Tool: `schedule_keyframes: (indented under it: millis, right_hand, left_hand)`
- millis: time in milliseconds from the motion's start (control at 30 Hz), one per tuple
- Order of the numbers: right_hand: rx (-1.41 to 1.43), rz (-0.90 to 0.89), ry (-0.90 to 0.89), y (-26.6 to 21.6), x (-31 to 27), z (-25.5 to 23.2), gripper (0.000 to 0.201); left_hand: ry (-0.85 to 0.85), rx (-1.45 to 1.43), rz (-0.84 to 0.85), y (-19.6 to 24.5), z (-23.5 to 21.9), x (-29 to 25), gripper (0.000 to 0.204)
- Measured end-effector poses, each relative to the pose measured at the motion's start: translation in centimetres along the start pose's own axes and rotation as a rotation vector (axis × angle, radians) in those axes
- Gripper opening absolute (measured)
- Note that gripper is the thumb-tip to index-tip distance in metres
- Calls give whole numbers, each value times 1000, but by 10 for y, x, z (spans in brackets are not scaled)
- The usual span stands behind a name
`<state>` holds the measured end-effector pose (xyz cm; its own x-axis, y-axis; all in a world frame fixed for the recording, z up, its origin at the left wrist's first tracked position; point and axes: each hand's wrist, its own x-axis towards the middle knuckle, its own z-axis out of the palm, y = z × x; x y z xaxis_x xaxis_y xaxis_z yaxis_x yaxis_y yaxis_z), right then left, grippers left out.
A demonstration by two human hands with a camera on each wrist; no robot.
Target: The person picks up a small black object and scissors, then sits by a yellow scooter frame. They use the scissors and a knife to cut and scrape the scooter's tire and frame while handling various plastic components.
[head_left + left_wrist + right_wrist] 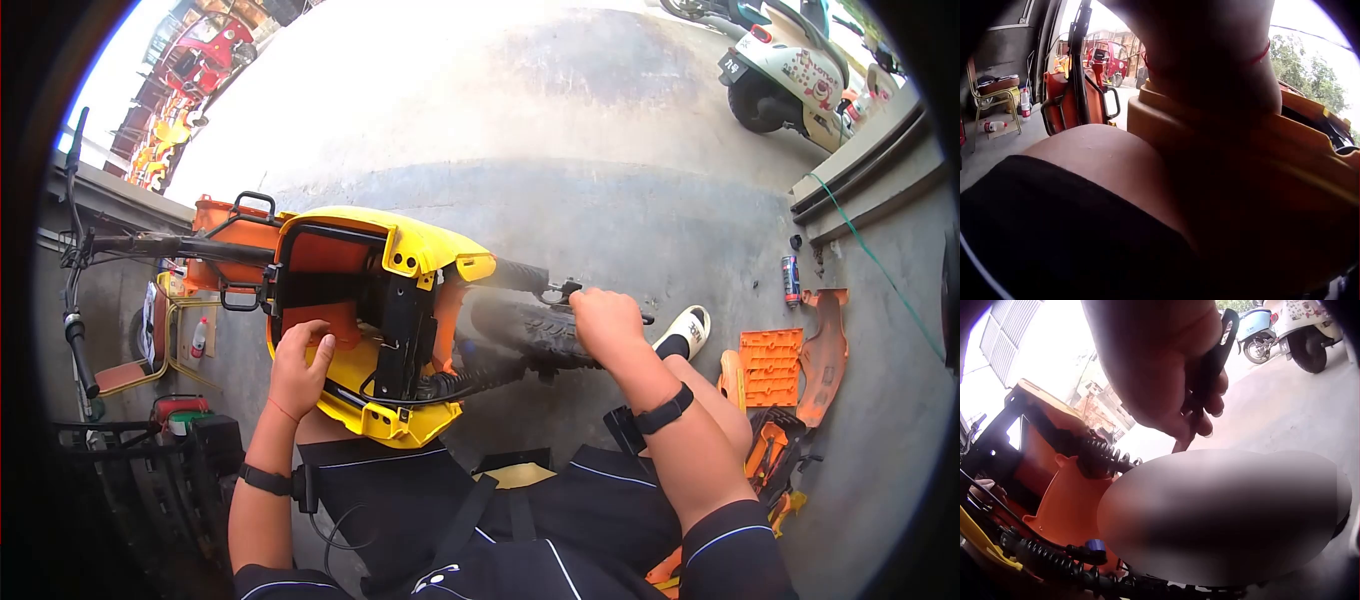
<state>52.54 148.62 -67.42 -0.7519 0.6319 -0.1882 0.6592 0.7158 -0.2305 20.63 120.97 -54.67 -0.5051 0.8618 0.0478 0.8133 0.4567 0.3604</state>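
Note:
A yellow body shell (420,235) with an orange and black inside lies on its side before the person. The left hand (300,365) is at the shell's near left side, fingers loosely bent and thumb apart; no held thing shows. In the left wrist view the forearm hides that hand. Beyond the shell's right end, the right hand (608,325) grips a dark tool (1215,365) with a slotted end, above the tyre (535,328). A blurred patch covers the area below this hand in the right wrist view. Coil springs (1107,453) stand beside an orange panel (1072,497).
Orange plastic parts (771,368) and a can (791,281) lie on the floor at the right. A black crate (120,470) is at the lower left, near a chair (1007,100). A white scooter (790,75) stands at the back right.

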Motion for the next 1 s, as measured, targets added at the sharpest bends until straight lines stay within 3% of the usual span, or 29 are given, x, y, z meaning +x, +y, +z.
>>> schedule_keyframes:
  millis: [133, 300, 367, 433, 567, 633, 767, 967, 1000]
  right_hand:
    - [45, 32, 69, 2, -3, -18, 11]
    - [243, -192, 64, -4, -3, -8, 10]
    - [241, -187, 30, -2, 1, -10, 10]
    - [245, -257, 110, 2, 4, -4, 11]
    - [200, -250, -7, 4, 4, -12, 13]
    - [203, -153, -132, 5, 0, -16, 15]
    - [192, -104, -150, 13, 4, -22, 16]
    - [115, -246, -81, 12, 12, -17, 17]
    - [168, -296, -4, 13, 15, -12, 17]
  left_hand:
    - [-23, 17, 31, -1, 1, 1, 24]
    - [-89, 26, -60, 11, -3, 5, 20]
    - [-89, 30, -49, 11, -3, 8, 19]
    - [-78, 31, -76, 6, 1, 6, 18]
    - [-91, 16, -97, 6, 1, 6, 15]
    - [-92, -7, -108, 5, 2, 6, 15]
    - [-88, -15, -123, 5, 2, 8, 13]
    - [-61, -54, -164, 5, 4, 8, 13]
    - [-52, -73, -159, 4, 5, 8, 12]
